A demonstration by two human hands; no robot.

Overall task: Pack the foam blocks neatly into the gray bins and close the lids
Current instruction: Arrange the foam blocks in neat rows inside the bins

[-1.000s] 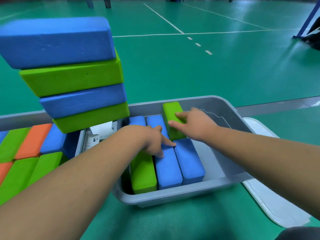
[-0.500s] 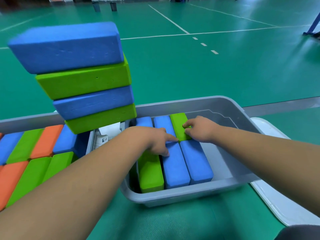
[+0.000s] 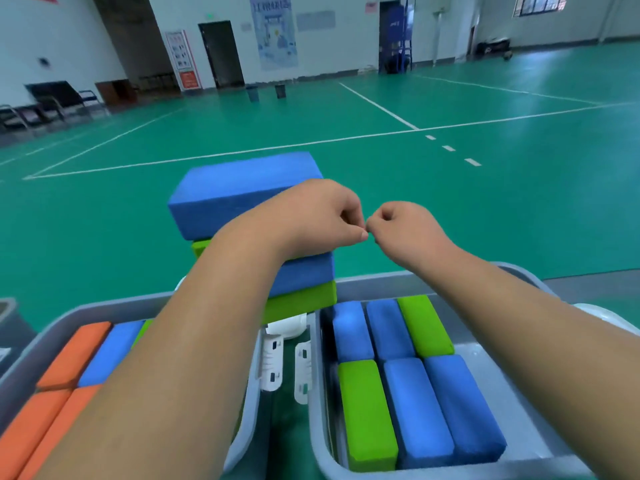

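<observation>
A: Where are the hands?

B: Both are up over the green court floor, beyond the bins; the left hand and the right hand are curled into loose fists, thumbs almost meeting; I see nothing held in either.

A: And the blocks?

B: Six rectangular foam blocks, blue and green, lie flat in two rows in the right gray plastic bin, with a bare strip along its right wall; the left gray plastic bin holds orange, blue and green ones; a stack of four blue and green foam blocks stands behind the bins, not yet packed.

A: What could spoil it?

B: That stack looks uneven, its top block overhanging to the left; the left forearm crosses in front of it, touching or not I cannot tell; a careless sweep would likely topple it. Blocks dropped askew into the bare strip would ride high; the white plastic lid beside the right bin might then not close.
</observation>
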